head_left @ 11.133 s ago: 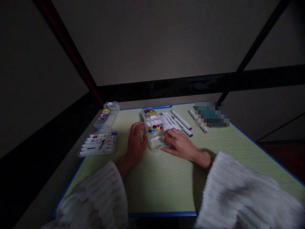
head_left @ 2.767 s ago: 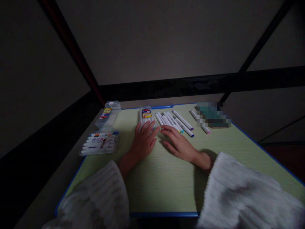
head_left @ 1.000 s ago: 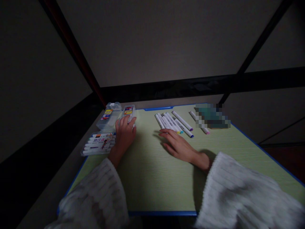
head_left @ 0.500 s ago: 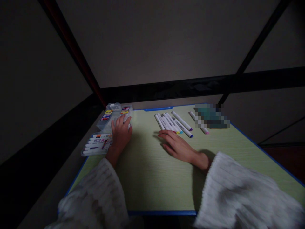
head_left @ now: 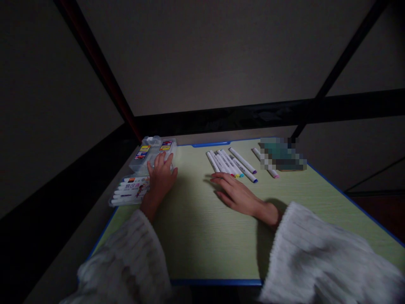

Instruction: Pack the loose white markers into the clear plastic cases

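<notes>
Left sleeve: off-white to pale grey, thick knit, loose cut; faint ribbing, fabric partly blurred, darker patches in the folds. Right sleeve: same colour and knit; broad raised ribs, soft grey-shaded folds toward the near side. Right cuff: wide, fuzzy edge, slightly uneven. Left cuff: likewise wide. Left hand and right hand: bare, slender fingers; nail detail unclear.
</notes>
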### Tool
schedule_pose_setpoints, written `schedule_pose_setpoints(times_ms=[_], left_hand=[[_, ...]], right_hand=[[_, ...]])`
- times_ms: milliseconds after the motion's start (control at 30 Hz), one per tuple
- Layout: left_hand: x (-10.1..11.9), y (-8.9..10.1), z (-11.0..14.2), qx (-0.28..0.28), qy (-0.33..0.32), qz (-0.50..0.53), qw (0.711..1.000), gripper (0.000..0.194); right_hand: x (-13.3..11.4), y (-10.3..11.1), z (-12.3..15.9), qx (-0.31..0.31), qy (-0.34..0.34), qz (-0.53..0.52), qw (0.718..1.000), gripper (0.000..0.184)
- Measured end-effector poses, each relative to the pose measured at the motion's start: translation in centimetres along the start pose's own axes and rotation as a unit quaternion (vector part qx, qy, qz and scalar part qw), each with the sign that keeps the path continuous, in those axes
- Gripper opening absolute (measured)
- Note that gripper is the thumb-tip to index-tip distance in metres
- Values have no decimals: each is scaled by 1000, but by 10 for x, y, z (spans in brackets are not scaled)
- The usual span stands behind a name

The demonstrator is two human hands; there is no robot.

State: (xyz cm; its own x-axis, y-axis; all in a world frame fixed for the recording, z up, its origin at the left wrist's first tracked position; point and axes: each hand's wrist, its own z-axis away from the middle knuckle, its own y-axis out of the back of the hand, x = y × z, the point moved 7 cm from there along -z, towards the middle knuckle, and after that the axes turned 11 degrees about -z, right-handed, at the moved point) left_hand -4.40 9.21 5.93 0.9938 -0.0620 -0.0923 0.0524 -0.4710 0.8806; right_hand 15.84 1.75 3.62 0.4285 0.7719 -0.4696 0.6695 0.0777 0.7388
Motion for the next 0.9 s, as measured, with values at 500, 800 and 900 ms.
schedule_pose_setpoints(times_ms=[500, 800, 900], left_hand=[[-110, 18, -15, -25, 231, 13, 973, 45], [-124, -13, -15, -120, 234, -9, 965, 55], [-124, -20, -14, -115, 222, -7, 968, 59]], right_hand=[[0, -2, 0, -9, 3, 6, 1000, 41], [0, -3, 1, -18, -6, 13, 1000, 39], [0, -4, 1, -25, -8, 16, 1000, 39]])
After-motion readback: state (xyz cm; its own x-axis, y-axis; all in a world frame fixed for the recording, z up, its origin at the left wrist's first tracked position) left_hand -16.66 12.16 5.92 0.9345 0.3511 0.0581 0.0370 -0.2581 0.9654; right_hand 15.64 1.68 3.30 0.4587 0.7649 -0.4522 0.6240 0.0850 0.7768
